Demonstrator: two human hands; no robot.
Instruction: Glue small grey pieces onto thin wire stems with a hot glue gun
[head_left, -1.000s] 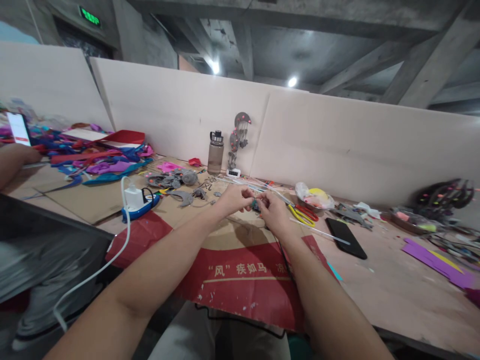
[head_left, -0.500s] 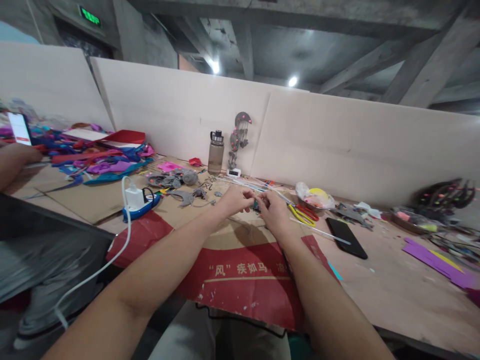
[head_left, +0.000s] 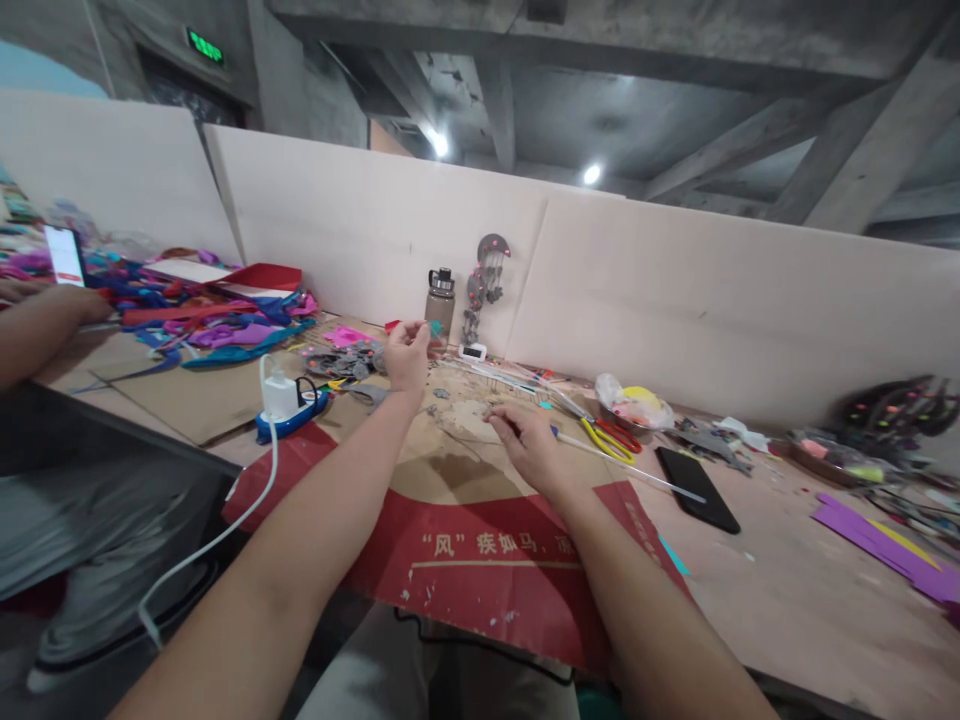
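My left hand (head_left: 407,352) is raised in front of the water bottle (head_left: 440,300), its thumb and fingers pinched on a small teal piece (head_left: 435,328) too small to make out. Lower and to the right, my right hand (head_left: 529,448) hovers over the cardboard sheet (head_left: 450,480), thumb and forefinger closed together. Whatever its fingertips hold, if anything, is too small to name. A thin dark strand (head_left: 465,437) runs across the cardboard towards those fingertips. Grey felt-like cut-outs (head_left: 345,360) with pink dots lie beyond my left forearm.
Yellow-handled scissors (head_left: 607,440) and red-handled ones lie right of my right hand, near a black phone (head_left: 697,490). A blue power strip (head_left: 292,415) with a white cable stands at left. Another person's hand (head_left: 71,303) is by a lit phone. A grey hanging ornament (head_left: 487,270) is against the board.
My hands were together at the middle and are now apart. The left has moved up and left with the teal piece; the right has come slightly down and nearer.
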